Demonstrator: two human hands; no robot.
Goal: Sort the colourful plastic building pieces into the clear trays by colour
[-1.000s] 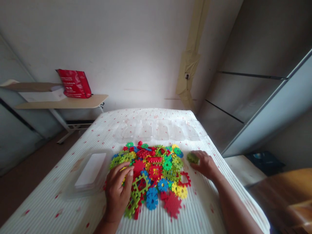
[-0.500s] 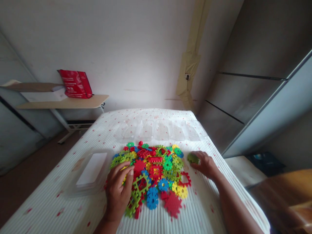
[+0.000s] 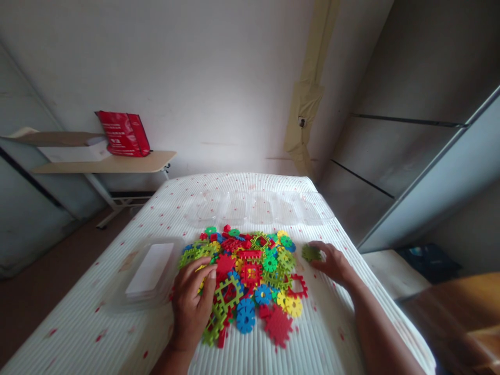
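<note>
A heap of plastic interlocking pieces (image 3: 250, 273) lies on the white, red-flecked bedding, with red, green, blue and yellow squares, frames and notched discs. My left hand (image 3: 193, 291) rests at the heap's left edge, over some pieces, thumb and bent fingers apart with nothing seen between them. Right of the heap, a dark green square-looking piece (image 3: 311, 253) lies by itself on the bedding. My right hand (image 3: 332, 262) is at that piece's right edge, thumb and fingers parted around it; whether the fingertips touch it is hard to tell.
Left of the heap sits a clear plastic box (image 3: 117, 299) with a stack of white cards (image 3: 150, 269). A clear tray with several compartments (image 3: 263, 208) lies beyond the heap. A side table (image 3: 128, 164) with a red bag (image 3: 124, 134) stands back left; grey cabinets (image 3: 410, 146) are at the right.
My right hand has drawn slightly right, and its fingers have loosened, showing more of the green piece. My left hand stays in place. The whole view has shifted a little.
</note>
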